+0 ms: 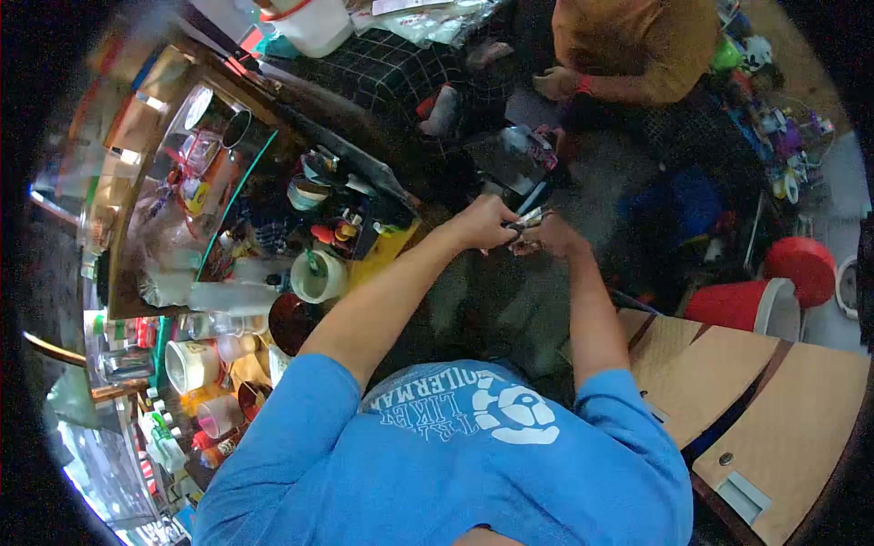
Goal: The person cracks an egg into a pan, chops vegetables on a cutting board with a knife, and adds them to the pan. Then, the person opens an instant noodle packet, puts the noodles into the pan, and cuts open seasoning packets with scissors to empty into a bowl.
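Observation:
Both my hands meet in front of my body, at the middle of the head view. My left hand [484, 221] is closed around a small silvery tool [530, 217] with a dark part near the fingers; its exact kind is too small to tell. Close against it, my right hand [553, 237] has curled fingers, and what they hold is unclear. Just beyond the hands is a dark, shiny flat-topped thing [514, 155] with a pale blue strip along its edge.
Another person in an orange-brown top [628, 45] sits across from me. A crowded shelf [246, 173] and a white tub [319, 276] stand at left. Wooden cabinet doors [783, 419], a red bucket [728, 305] and a red round lid [799, 271] are at right.

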Demonstrator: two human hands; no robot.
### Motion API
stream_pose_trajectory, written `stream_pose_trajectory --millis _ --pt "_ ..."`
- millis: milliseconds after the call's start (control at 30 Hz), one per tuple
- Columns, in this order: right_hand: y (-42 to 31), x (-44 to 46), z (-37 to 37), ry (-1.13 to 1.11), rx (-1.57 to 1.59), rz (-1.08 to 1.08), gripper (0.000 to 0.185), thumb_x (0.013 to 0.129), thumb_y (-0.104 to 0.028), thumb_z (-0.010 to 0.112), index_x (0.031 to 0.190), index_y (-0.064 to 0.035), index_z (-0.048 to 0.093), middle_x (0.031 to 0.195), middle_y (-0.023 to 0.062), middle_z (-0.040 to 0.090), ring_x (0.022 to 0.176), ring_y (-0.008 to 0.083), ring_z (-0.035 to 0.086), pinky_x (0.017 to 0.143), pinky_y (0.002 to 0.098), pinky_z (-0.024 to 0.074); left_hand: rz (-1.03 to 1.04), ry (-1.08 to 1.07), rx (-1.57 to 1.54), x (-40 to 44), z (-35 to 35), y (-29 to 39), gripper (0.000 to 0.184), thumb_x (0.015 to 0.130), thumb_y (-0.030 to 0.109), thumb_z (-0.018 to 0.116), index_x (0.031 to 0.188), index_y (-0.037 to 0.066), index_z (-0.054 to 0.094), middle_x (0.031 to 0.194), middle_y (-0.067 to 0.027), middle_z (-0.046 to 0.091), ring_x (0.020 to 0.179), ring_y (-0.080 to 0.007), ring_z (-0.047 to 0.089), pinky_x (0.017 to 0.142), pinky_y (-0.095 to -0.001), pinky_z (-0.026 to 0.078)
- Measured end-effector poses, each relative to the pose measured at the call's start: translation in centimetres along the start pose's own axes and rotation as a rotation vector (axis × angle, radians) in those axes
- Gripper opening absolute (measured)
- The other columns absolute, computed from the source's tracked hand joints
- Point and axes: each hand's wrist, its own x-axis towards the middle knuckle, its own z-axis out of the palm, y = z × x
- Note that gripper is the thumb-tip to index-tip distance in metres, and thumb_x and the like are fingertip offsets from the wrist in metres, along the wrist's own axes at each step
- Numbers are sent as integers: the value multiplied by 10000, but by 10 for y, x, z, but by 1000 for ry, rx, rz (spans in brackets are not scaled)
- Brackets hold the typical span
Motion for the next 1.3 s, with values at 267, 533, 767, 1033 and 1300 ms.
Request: stream_pose_trajectory --millis 267,533,767,1033,1300 --pt "21 -10 -9 42 -216 29 265 841 -42 688 1078 61 630 992 182 707 873 278 713 760 404 613 5 -41 5 -5 6 37 373 823 129 646 1185 57 696 719 -161 702 550 -203 680 560 -347 590" --pt "54 -16 -31 15 -336 -201 300 876 -72 686 1175 -83 669 1160 81 680 1002 220 666 812 474 552 35 -50 92 -2 16 33 388 860 192 629 1210 32 675 804 -219 709 597 -266 693 655 -381 593" --pt "106 -40 -33 426 -240 -135 274 901 -115 677 1173 -81 680 1170 83 671 914 217 661 777 419 540 266 90 424 0 56 -2 346 796 252 688 1129 168 728 805 -184 704 696 -331 690 740 -437 574" --pt "68 -63 42 689 -437 -324 160 882 -82 708 1005 21 711 1008 103 693 910 164 638 835 320 523 -46 84 286 -177 57 -45 485 845 255 672 1305 116 606 1062 -232 652 999 -405 630 885 -477 523" --pt "33 16 211 -24 -443 -325 219 856 -78 734 1028 51 692 954 85 730 860 137 683 801 278 542 -475 562 56 -441 120 -121 485 792 165 705 1269 126 626 1006 -185 631 996 -376 613 867 -460 505"
